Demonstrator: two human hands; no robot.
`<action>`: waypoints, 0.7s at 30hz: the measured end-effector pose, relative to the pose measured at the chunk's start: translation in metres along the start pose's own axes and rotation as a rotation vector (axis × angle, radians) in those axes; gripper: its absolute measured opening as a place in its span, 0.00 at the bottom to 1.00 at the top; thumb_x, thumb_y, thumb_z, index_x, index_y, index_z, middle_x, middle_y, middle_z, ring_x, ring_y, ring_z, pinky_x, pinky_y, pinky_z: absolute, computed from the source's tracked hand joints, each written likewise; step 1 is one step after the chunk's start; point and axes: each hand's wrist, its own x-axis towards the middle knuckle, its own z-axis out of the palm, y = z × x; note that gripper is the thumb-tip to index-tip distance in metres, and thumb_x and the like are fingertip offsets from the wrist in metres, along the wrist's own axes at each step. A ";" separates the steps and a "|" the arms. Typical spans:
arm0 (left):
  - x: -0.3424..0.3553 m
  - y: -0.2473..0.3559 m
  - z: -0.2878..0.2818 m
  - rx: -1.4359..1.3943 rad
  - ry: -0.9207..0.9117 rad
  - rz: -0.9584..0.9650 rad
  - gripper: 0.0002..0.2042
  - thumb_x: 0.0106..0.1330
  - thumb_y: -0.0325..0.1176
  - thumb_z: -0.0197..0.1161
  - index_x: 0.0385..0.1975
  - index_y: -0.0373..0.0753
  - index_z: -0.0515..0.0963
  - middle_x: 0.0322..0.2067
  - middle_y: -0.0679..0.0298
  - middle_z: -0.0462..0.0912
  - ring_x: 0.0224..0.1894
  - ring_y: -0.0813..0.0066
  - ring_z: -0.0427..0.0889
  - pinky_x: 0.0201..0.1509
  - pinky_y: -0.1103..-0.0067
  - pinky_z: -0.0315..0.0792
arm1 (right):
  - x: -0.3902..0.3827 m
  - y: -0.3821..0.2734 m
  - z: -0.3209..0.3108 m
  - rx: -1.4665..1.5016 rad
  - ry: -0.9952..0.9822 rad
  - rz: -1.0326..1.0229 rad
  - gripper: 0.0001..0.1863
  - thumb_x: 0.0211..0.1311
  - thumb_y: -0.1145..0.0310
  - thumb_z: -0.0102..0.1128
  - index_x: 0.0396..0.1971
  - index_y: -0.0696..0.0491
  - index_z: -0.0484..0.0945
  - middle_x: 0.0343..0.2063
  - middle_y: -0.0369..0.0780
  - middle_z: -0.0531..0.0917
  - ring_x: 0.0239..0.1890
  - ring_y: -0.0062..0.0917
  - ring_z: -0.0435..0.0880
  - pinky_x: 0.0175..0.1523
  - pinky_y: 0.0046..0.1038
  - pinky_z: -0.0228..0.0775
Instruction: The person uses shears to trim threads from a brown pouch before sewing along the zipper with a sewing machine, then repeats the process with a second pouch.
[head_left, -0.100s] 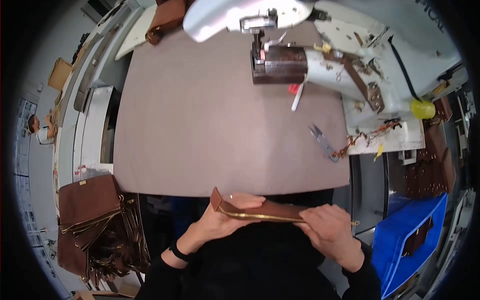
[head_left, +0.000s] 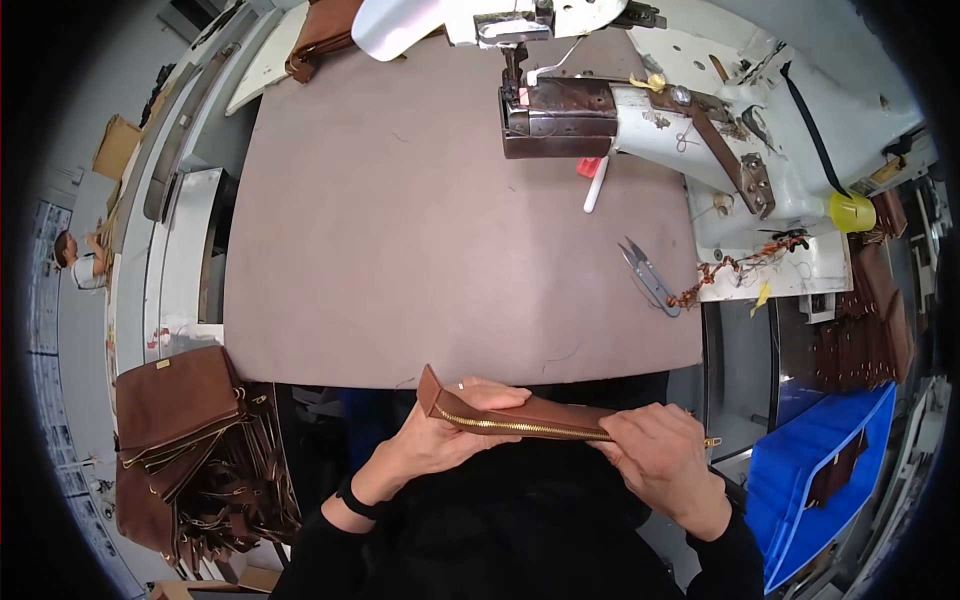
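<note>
While the left hand (head_left: 450, 446) and right hand (head_left: 664, 456) grasp a zipped brown piece (head_left: 565, 417) with fingers (head_left: 634, 428) (lower centre), handling seems underway, turning needing both.

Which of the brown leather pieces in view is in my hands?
The slim brown leather piece with a gold metal zipper, held by your left hand and right hand; others lie untouched, like the heaped brown leather bags at left.

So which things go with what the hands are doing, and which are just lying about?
In hand now:
- brown piece with gold zip, held by left fingers and right fingers

Seemingly just lying about:
- metal snips
- white stick
- brown bags, piled at the left, untouched
</note>
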 end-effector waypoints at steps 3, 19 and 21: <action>0.002 0.005 -0.002 0.021 0.002 0.009 0.23 0.59 0.31 0.76 0.55 0.38 0.81 0.50 0.59 0.86 0.50 0.60 0.85 0.52 0.68 0.80 | 0.002 0.001 -0.001 0.012 -0.009 -0.008 0.14 0.51 0.68 0.75 0.36 0.53 0.82 0.29 0.35 0.83 0.30 0.28 0.81 0.34 0.30 0.68; -0.002 0.007 0.021 -0.331 0.073 0.049 0.18 0.64 0.33 0.72 0.50 0.30 0.81 0.48 0.49 0.86 0.55 0.56 0.82 0.59 0.64 0.76 | 0.020 -0.011 0.016 0.306 -0.053 0.042 0.14 0.60 0.61 0.71 0.36 0.55 0.80 0.27 0.38 0.81 0.28 0.34 0.80 0.35 0.34 0.73; 0.000 0.008 0.021 -0.294 0.103 0.120 0.17 0.65 0.27 0.70 0.53 0.32 0.80 0.51 0.53 0.85 0.54 0.61 0.82 0.58 0.68 0.76 | 0.023 -0.013 0.019 0.292 -0.026 0.023 0.13 0.61 0.62 0.70 0.35 0.55 0.80 0.25 0.38 0.80 0.27 0.34 0.79 0.34 0.34 0.72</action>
